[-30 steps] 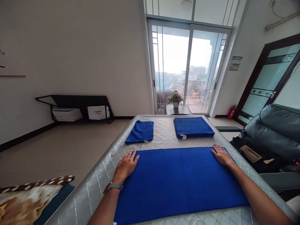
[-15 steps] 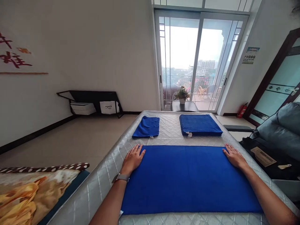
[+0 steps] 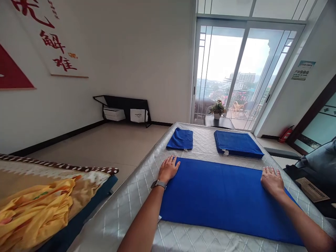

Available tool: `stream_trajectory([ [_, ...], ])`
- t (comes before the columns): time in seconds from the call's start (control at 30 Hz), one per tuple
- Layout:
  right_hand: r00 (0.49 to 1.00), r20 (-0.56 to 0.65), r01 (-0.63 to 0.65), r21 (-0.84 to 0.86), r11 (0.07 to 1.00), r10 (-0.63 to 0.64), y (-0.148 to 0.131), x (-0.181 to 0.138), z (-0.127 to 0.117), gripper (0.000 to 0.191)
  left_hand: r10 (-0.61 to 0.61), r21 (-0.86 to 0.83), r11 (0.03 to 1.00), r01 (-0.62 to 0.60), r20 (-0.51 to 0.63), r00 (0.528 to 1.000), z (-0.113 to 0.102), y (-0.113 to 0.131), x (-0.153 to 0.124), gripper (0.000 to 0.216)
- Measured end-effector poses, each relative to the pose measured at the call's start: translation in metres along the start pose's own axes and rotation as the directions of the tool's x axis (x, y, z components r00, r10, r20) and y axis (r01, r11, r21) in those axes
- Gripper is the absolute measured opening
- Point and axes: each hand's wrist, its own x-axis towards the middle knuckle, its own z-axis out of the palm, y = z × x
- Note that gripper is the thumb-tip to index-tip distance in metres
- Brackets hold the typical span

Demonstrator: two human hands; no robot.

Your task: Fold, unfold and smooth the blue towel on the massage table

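Note:
A large blue towel (image 3: 223, 196) lies spread flat on a silver quilted table (image 3: 126, 213). My left hand (image 3: 168, 169) rests flat on the towel's far left corner, fingers stretched out, a watch on the wrist. My right hand (image 3: 271, 180) lies flat on the far right corner, fingers also open. Beyond them, a small folded blue towel (image 3: 180, 138) sits at the far left of the table. A larger folded blue towel (image 3: 237, 143) sits at the far right.
A couch with a yellow cloth (image 3: 36, 210) stands at the left. A dark grey armchair (image 3: 319, 164) is at the right. A potted plant (image 3: 217, 109) on a small table stands before the glass balcony doors. A black shelf (image 3: 123, 108) stands against the wall.
The view has turned left and tilted, bringing the couch and wall poster into sight. Both hands stay flat on the towel's far corners.

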Motion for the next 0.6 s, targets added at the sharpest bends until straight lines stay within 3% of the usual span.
stream_trajectory([
  [0.1,0.998,0.002,0.068,0.054,0.996,-0.068,-0.053,-0.017,-0.031,0.065,0.002,-0.008,1.000,-0.002,-0.010,1.000,0.001,0.000,0.000,0.059],
  [0.2,0.980,0.038,0.181,0.224,0.958,-0.195,-0.126,-0.044,-0.072,0.065,-0.014,-0.025,1.000,0.013,-0.034,0.999,0.002,-0.001,0.000,0.058],
  [0.3,0.920,0.047,0.336,0.415,0.845,-0.389,-0.207,-0.079,-0.115,0.070,-0.016,-0.033,0.999,0.014,-0.051,0.999,0.003,-0.001,0.000,0.058],
  [0.4,0.840,-0.019,0.459,0.559,0.690,-0.542,-0.278,-0.114,-0.151,0.072,-0.010,-0.036,0.999,0.009,-0.045,0.999,0.004,-0.001,0.000,0.058],
  [0.5,0.797,-0.055,0.481,0.659,0.578,-0.601,-0.329,-0.135,-0.174,0.075,-0.009,-0.019,1.000,0.008,-0.045,0.999,0.003,-0.001,0.000,0.057],
  [0.6,0.787,-0.045,0.453,0.720,0.527,-0.615,-0.357,-0.142,-0.181,0.076,0.010,0.016,1.000,-0.009,-0.042,0.999,0.003,-0.001,0.000,0.058],
])
